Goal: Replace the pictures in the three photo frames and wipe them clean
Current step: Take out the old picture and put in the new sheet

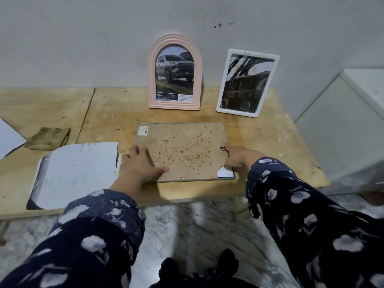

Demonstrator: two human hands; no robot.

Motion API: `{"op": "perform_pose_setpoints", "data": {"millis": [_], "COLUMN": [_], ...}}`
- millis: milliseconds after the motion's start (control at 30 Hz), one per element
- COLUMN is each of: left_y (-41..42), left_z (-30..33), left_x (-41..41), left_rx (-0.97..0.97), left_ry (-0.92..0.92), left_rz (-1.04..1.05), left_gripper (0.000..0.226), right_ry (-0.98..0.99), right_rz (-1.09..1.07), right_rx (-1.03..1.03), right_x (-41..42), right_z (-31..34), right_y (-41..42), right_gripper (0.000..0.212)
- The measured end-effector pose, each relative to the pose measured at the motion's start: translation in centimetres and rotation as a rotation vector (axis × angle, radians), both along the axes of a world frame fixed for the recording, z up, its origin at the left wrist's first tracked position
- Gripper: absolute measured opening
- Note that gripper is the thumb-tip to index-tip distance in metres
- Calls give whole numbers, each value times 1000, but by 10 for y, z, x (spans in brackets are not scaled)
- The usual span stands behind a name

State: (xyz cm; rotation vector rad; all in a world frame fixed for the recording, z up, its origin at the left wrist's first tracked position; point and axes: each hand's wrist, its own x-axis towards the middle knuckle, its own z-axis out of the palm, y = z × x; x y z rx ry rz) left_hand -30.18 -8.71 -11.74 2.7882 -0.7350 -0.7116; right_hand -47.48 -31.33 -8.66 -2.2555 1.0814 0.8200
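On the wooden table (pixel 270 142), going left to right: one folded brown cloth (pixel 48 138) lies at the far left, and just right of it a small stack of printed sheets (pixel 76 173), white backs up; how many I cannot tell. Three photo frames are in view. The flat frame (pixel 182 150) lies face down in the middle, its spotted brown backing board up and a white corner of paper showing where the board is chipped. The left hand (pixel 141 165) rests on its near-left corner, fingers spread and nearly straight. The right hand (pixel 236 156) touches the frame's right edge, fingers bent; whether it grips I cannot tell. Behind stand the pink arched frame (pixel 174 73), holding a pickup-truck picture, and the white frame (pixel 247 84), holding a dark picture.
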Motion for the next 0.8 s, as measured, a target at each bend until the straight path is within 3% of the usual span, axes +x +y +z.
{"op": "perform_pose_setpoints", "data": {"millis": [333, 567, 700, 800], "left_y": [-19, -25, -24, -22], "left_z": [10, 13, 13, 13], "left_x": [5, 1, -3, -5], "left_rx": [131, 129, 113, 98], "left_ry": [40, 53, 56, 54], "left_rz": [3, 47, 61, 59], "left_gripper": [117, 115, 118, 118], "right_ry": [-75, 8, 47, 60], "right_rz": [-53, 20, -80, -66], "right_rx": [44, -54, 153, 137], "right_x": [-10, -5, 1, 0], "right_z": [-12, -5, -9, -15], "right_y": [-5, -2, -7, -3], "right_gripper": [97, 97, 126, 141]}}
